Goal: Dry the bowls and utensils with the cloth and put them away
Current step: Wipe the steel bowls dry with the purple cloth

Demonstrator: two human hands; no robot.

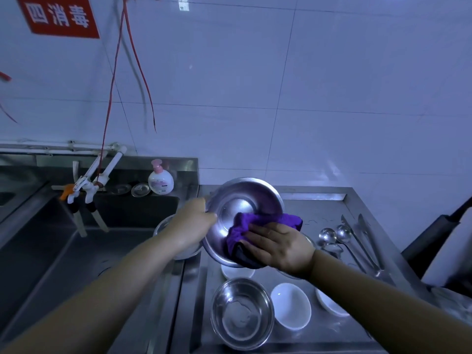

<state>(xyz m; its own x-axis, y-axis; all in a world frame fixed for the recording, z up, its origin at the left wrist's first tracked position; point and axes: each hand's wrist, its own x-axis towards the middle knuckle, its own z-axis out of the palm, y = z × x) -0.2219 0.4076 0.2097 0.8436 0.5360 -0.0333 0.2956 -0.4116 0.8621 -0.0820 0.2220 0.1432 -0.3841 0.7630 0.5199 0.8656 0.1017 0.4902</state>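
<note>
Below both hands, a shallow steel bowl (242, 312) is waiting wet while the left hand (194, 226) is gripping a tilted round steel bowl (242, 213) by its rim, its hollow facing the flat-fingered right hand (278, 245) pressing a purple cloth (255, 223) inside.

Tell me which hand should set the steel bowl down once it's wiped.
Left. The left hand grips the steel bowl by its rim; the right hand only presses the purple cloth into it.
</note>
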